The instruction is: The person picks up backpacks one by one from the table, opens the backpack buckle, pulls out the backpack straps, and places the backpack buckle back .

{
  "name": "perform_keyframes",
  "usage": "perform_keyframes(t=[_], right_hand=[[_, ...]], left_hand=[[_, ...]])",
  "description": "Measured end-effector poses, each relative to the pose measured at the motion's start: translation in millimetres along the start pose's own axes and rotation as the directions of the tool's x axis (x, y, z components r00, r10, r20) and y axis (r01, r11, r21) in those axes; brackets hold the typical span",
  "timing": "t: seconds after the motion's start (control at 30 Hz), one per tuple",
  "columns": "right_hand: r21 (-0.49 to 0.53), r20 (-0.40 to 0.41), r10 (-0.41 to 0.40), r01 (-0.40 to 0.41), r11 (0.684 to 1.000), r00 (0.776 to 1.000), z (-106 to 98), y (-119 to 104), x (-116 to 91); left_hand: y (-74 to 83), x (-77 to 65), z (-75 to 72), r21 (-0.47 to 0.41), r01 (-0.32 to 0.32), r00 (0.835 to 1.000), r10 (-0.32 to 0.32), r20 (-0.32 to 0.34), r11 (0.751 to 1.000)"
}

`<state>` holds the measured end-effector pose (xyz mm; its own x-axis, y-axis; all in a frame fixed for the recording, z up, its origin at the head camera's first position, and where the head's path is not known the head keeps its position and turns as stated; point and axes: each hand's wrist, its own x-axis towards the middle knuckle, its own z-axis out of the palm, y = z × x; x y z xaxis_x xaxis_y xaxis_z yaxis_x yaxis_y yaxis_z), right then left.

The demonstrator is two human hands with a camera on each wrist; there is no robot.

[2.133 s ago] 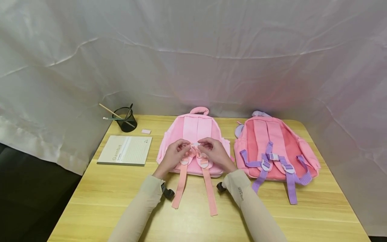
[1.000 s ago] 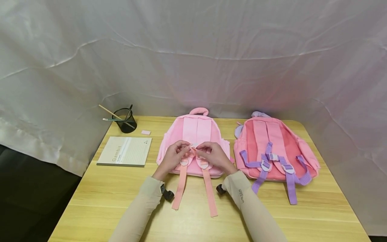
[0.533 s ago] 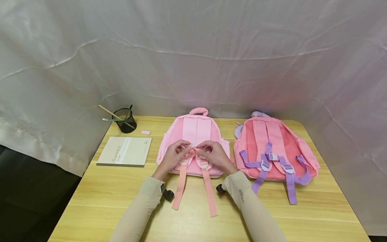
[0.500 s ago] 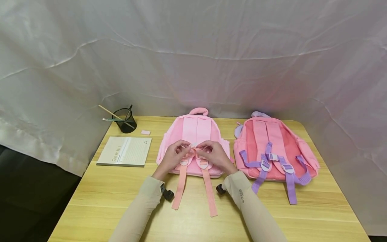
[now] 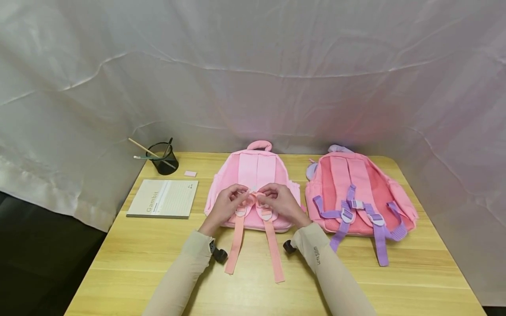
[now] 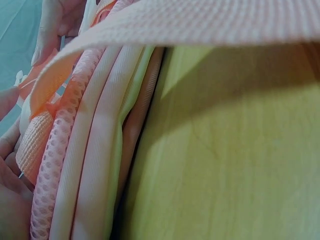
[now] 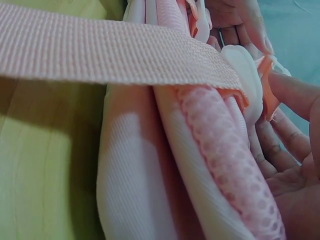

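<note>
A light pink backpack lies with its back panel and shoulder straps up in the middle of the table. Over its lower half, my left hand and right hand meet fingertip to fingertip. Between thumb and fingers they pinch the two sides of the orange chest strap at its small white buckle, mostly hidden by the fingers. A white strap adjuster sits beside my right thumb in the right wrist view. Two loose webbing ends hang toward me onto the table.
To the right lies a second, coral-pink backpack with purple straps joined by a white buckle. On the left are a notebook, a pink eraser and a black mesh pen holder with pencils. Grey curtains enclose the table.
Since the first frame, my right fingertips have shifted slightly down and toward my left hand, and less of the white buckle shows. Over the last second both hands stay almost still.
</note>
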<state>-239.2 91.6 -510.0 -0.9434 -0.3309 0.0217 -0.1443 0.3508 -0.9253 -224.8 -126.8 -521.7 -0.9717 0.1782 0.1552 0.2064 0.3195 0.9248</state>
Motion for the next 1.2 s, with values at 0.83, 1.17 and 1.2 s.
perform_keyframes(t=[0.83, 1.17, 1.2], right_hand=[[0.008, -0.021, 0.002, -0.002, 1.000, 1.000, 9, 0, 7], [0.064, 0.022, 0.003, -0.004, 0.998, 1.000, 7, 5, 4], [0.073, 0.023, 0.000, -0.002, 0.997, 1.000, 7, 5, 4]], left_hand=[[7.8, -6.7, 0.6, -0.039, -0.006, 1.000, 0.006, 0.011, 0.999], [-2.3, -3.1, 2.1, -0.039, -0.006, 1.000, 0.007, 0.004, 0.999], [-6.2, -1.6, 2.8, -0.034, -0.004, 1.000, 0.004, 0.007, 0.999]])
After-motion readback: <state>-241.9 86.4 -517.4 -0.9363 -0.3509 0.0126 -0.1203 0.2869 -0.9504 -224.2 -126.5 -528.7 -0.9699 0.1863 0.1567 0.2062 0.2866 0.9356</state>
